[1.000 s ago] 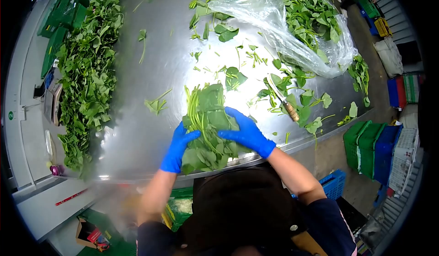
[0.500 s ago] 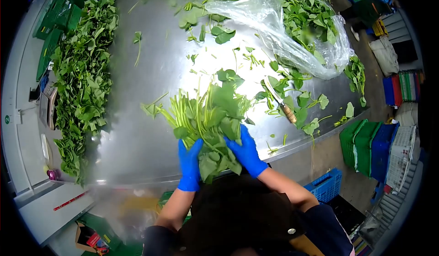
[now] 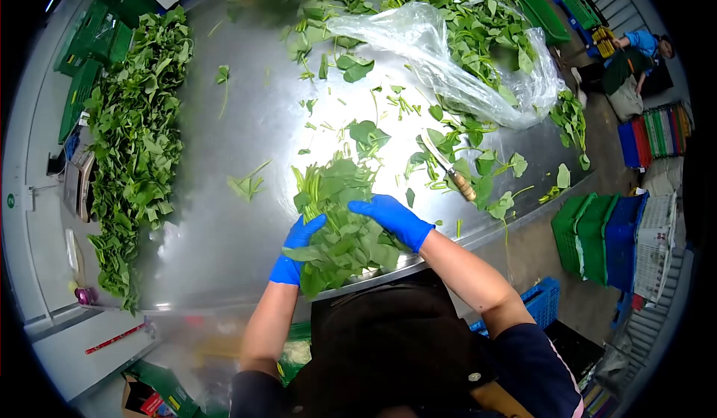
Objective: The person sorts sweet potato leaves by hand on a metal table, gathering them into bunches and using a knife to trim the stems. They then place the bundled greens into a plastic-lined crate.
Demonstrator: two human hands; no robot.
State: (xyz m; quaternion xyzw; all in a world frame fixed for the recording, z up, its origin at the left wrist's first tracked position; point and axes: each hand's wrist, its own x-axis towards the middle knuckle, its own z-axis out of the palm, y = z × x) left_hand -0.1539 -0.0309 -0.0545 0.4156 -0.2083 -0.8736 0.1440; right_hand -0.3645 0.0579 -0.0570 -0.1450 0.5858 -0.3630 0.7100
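A bunch of leafy green stems (image 3: 343, 242) is between my blue-gloved hands at the near edge of the metal table. My left hand (image 3: 300, 246) is closed round its left side, by the cut stems. From the right, my right hand (image 3: 394, 220) grips it with the thumb over the leaves; some fingers are hidden beneath. The stem ends point away from me and the leaves hang toward my apron. A knife with a wooden handle (image 3: 462, 186) lies to the right among loose leaves. Left of the bunch is a loose sprig (image 3: 248, 185).
A long row of bundled greens (image 3: 142, 134) lines the table's left side. Behind, a clear plastic bag (image 3: 426, 41) lies with a heap of greens (image 3: 478, 14). Stacked crates (image 3: 594, 235) stand on the floor at right. Another person (image 3: 635, 63) is at the far right.
The bunch has tipped lower and its stems are closer together. My right hand has shifted up over the leaves. A sprig beside the bunch now lies apart on the table.
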